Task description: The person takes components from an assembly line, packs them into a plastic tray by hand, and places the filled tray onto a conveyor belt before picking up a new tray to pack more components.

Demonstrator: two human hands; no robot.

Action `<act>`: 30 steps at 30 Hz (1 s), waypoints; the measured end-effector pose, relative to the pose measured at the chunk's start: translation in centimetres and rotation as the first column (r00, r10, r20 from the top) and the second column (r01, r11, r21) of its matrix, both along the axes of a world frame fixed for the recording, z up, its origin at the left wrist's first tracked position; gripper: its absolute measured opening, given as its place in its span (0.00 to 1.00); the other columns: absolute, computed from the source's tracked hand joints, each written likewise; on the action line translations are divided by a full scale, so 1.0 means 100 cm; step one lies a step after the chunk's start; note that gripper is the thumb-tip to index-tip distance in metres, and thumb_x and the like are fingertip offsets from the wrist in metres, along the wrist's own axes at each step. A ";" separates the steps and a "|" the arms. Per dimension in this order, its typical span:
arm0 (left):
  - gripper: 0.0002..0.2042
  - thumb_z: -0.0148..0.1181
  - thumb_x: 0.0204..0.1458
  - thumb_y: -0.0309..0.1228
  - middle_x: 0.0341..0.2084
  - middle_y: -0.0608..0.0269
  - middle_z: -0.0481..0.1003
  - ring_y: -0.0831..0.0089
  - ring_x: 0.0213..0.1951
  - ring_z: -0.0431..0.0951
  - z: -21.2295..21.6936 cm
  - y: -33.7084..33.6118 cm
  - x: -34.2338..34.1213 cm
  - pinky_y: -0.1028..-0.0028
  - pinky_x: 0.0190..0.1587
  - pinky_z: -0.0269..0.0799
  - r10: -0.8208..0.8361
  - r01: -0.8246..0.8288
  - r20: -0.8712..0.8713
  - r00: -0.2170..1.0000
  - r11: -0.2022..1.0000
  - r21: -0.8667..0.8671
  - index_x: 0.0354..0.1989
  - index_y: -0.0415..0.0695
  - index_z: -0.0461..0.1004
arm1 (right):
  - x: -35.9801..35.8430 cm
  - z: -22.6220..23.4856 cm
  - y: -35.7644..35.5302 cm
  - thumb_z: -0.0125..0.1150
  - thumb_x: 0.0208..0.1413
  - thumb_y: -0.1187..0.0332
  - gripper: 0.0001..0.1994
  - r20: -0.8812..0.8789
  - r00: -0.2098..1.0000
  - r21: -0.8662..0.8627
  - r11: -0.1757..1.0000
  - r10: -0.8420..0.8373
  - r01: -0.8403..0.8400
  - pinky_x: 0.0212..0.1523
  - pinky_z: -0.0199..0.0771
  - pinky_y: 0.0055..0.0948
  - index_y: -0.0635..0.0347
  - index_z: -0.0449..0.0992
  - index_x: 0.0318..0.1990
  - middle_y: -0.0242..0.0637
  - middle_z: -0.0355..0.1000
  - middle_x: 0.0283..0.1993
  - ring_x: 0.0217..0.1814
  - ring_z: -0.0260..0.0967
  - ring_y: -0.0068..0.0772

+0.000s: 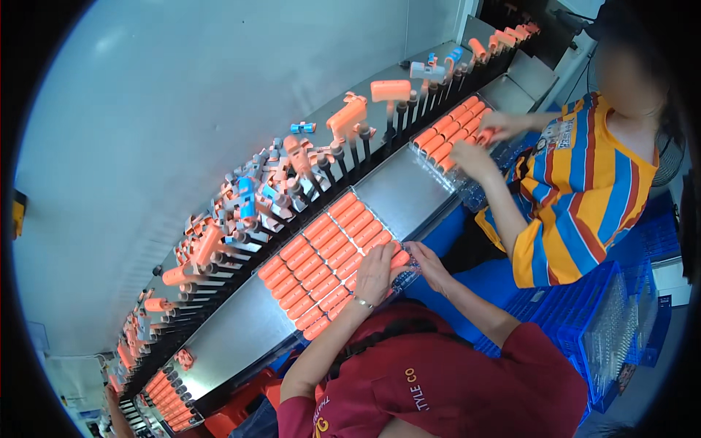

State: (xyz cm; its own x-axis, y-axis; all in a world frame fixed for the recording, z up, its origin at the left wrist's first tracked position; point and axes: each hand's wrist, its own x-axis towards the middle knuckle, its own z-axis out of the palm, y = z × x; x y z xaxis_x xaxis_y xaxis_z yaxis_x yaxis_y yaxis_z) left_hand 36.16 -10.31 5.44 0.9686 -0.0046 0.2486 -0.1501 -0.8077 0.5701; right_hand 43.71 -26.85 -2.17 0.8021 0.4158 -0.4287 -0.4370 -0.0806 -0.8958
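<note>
A block of orange cylindrical plastic pieces (314, 270) lies in rows in clear trays on the metal bench before me. My left hand (374, 276), a band at its wrist, is curled over the near right rows, closed around an orange piece (399, 259) at the tray's corner. Beside it my right hand (432, 269) grips the edge of the clear plastic tray (410, 279), fingers bent on its rim. My palm hides some pieces under the left hand.
A slanted row of dark posts (321, 179) bears orange parts, with a heap of grey, orange and blue parts (252, 179) behind. At right, a co-worker in a striped shirt (584, 212) handles another tray of orange pieces (449, 131). Blue crates (584, 306) stand behind my right arm.
</note>
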 end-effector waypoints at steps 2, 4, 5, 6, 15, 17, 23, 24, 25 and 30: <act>0.23 0.63 0.54 0.36 0.42 0.49 0.71 0.51 0.45 0.73 0.017 0.011 -0.019 0.58 0.47 0.70 0.084 -0.083 0.017 0.996 0.995 -0.050 0.55 0.39 0.67 | 0.004 0.011 -0.002 0.48 0.71 0.58 0.17 0.069 0.997 -0.149 0.989 0.023 -0.012 0.51 0.71 0.24 0.57 0.72 0.58 0.30 0.72 0.52 0.53 0.69 0.22; 0.20 0.61 0.56 0.32 0.42 0.47 0.71 0.51 0.43 0.73 0.021 0.039 -0.047 0.58 0.47 0.70 0.232 -0.228 0.070 0.970 0.972 -0.063 0.55 0.38 0.69 | 0.026 0.023 0.006 0.52 0.69 0.66 0.13 0.654 0.756 -0.200 0.970 0.026 0.141 0.46 0.73 0.25 0.62 0.73 0.55 0.33 0.75 0.43 0.44 0.72 0.24; 0.19 0.61 0.57 0.31 0.42 0.48 0.71 0.53 0.43 0.74 0.026 0.057 -0.064 0.59 0.46 0.70 0.330 -0.321 0.078 0.941 0.941 -0.109 0.55 0.38 0.69 | 0.041 0.067 0.022 0.52 0.68 0.68 0.12 0.693 0.718 -0.186 0.978 0.065 0.090 0.44 0.74 0.26 0.64 0.74 0.53 0.35 0.75 0.41 0.42 0.72 0.24; 0.18 0.59 0.58 0.30 0.41 0.49 0.71 0.55 0.41 0.73 0.022 0.074 -0.085 0.61 0.45 0.70 0.490 -0.481 0.040 0.871 0.867 -0.131 0.56 0.37 0.69 | 0.055 0.100 0.042 0.54 0.66 0.68 0.12 0.591 0.806 -0.098 0.994 0.028 0.037 0.44 0.74 0.29 0.64 0.74 0.52 0.40 0.76 0.41 0.42 0.75 0.30; 0.12 0.48 0.67 0.33 0.29 0.55 0.74 0.66 0.29 0.75 -0.033 0.125 -0.263 0.69 0.34 0.72 0.835 -0.856 -0.188 0.517 0.498 -0.140 0.39 0.35 0.71 | 0.140 0.253 0.230 0.63 0.53 0.72 0.19 0.633 -0.095 -0.753 0.582 0.769 -0.307 0.54 0.71 0.46 0.60 0.73 0.53 0.44 0.76 0.47 0.52 0.72 0.52; 0.20 0.43 0.70 0.43 0.27 0.58 0.76 0.73 0.26 0.78 -0.050 0.123 -0.277 0.74 0.27 0.75 0.734 -0.872 -0.474 0.486 0.373 -0.316 0.41 0.36 0.72 | 0.134 0.243 0.252 0.63 0.51 0.72 0.16 0.553 -0.119 -0.817 0.508 0.825 -0.274 0.48 0.72 0.47 0.61 0.75 0.49 0.43 0.77 0.42 0.49 0.74 0.52; 0.27 0.39 0.69 0.50 0.38 0.59 0.79 0.73 0.37 0.82 -0.065 0.112 -0.265 0.74 0.36 0.79 0.403 -0.745 -0.689 0.602 -0.029 -0.667 0.56 0.36 0.70 | 0.075 0.211 0.262 0.64 0.46 0.71 0.16 0.884 -0.320 -0.399 0.906 0.341 -0.138 0.53 0.72 0.40 0.61 0.74 0.44 0.40 0.76 0.41 0.48 0.74 0.43; 0.27 0.39 0.69 0.50 0.38 0.59 0.79 0.73 0.37 0.82 -0.065 0.109 -0.257 0.74 0.36 0.79 0.391 -0.745 -0.694 0.605 -0.031 -0.667 0.56 0.36 0.70 | 0.070 0.210 0.260 0.64 0.46 0.71 0.16 0.896 -0.383 -0.294 0.947 0.226 -0.130 0.55 0.72 0.40 0.61 0.74 0.45 0.40 0.76 0.42 0.50 0.74 0.43; 0.27 0.39 0.69 0.50 0.38 0.61 0.78 0.74 0.37 0.81 -0.065 0.108 -0.253 0.74 0.37 0.78 0.400 -0.749 -0.688 0.605 -0.009 -0.663 0.55 0.37 0.70 | 0.061 0.215 0.259 0.64 0.46 0.71 0.17 0.892 -0.441 -0.182 0.974 0.104 -0.138 0.57 0.72 0.40 0.61 0.75 0.46 0.40 0.75 0.43 0.52 0.73 0.43; 0.29 0.39 0.68 0.53 0.48 0.57 0.78 0.69 0.43 0.82 -0.089 0.113 -0.266 0.70 0.42 0.81 0.379 -0.763 -0.698 0.608 0.035 -0.645 0.60 0.38 0.69 | 0.035 0.175 0.167 0.67 0.47 0.75 0.19 0.942 -0.133 -0.335 0.883 0.308 -0.328 0.51 0.74 0.41 0.62 0.75 0.50 0.41 0.75 0.49 0.52 0.72 0.46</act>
